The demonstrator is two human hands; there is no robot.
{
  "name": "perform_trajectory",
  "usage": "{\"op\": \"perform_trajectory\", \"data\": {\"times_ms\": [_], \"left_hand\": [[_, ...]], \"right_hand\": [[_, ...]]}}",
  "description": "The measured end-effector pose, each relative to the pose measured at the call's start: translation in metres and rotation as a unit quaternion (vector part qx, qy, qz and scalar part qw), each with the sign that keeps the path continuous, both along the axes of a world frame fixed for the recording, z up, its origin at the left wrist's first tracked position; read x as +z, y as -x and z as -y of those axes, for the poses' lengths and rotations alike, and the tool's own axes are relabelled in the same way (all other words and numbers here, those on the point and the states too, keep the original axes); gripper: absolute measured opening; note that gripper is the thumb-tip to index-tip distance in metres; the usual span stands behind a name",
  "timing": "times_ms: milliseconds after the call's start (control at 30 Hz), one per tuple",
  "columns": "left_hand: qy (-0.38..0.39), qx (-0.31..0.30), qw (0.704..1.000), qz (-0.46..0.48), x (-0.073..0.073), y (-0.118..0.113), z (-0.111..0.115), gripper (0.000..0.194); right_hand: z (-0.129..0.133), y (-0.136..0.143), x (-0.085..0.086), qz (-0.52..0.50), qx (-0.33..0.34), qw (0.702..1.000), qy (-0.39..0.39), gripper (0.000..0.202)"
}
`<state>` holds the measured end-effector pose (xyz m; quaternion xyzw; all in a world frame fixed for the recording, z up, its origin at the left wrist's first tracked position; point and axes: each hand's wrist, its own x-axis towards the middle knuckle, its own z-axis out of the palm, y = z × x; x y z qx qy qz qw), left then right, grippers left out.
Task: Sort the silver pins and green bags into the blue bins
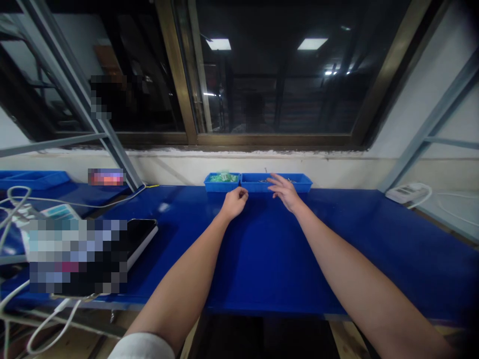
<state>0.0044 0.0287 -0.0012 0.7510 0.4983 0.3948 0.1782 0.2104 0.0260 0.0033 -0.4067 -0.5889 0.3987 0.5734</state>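
Bare forearms (187,269) stretch toward twelve o'clock over a blue table (258,269). At eleven, the left hand (235,203) curls beside a small tray (219,187) of green pieces (223,177); whether it pinches anything, I cannot tell. At one, the right hand (286,193) spreads loose fingers by a long tray (258,188) of metal pieces (291,181). Both trays hold stock, so plenty seems left; what's done is unclear.

Near the far edge of my worktop (262,259), I have 1 short blue tray (221,187), upright and open, heaped with shiny green pieces (223,178). Just right of it, I have 1 longer blue tray (258,188), also upright, holding thin pieces (263,181) too small for me to identify.
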Motion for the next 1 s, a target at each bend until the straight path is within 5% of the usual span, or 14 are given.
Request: {"op": "perform_trajectory", "data": {"times_ms": [167, 467, 667, 867, 1000], "left_hand": [[0.018, 0.011, 1.0, -0.012, -0.001, 0.003, -0.001, 0.02], [-0.051, 0.009, 0.991, -0.12, -0.002, 0.004, 0.003, 0.024], [-0.039, 0.023, 0.984, -0.174, 0.0, 0.003, 0.007, 0.024], [0.01, 0.105, 0.967, -0.234, -0.006, 0.007, 0.002, 0.034], [0.036, 0.125, 0.944, -0.304, -0.009, 0.008, 0.002, 0.041]], "right_hand": [[-0.001, -0.01, -0.012, 0.062, -0.024, 0.995, 0.073, 0.042], [-0.003, -0.011, -0.021, 0.149, -0.124, 0.981, 0.026, 0.022], [0.002, -0.011, -0.023, 0.287, -0.19, 0.939, -0.003, 0.014], [0.006, -0.005, -0.026, 0.397, -0.166, 0.903, 0.005, 0.014], [0.012, 0.0, -0.026, 0.494, -0.172, 0.852, -0.015, 0.014]]}}
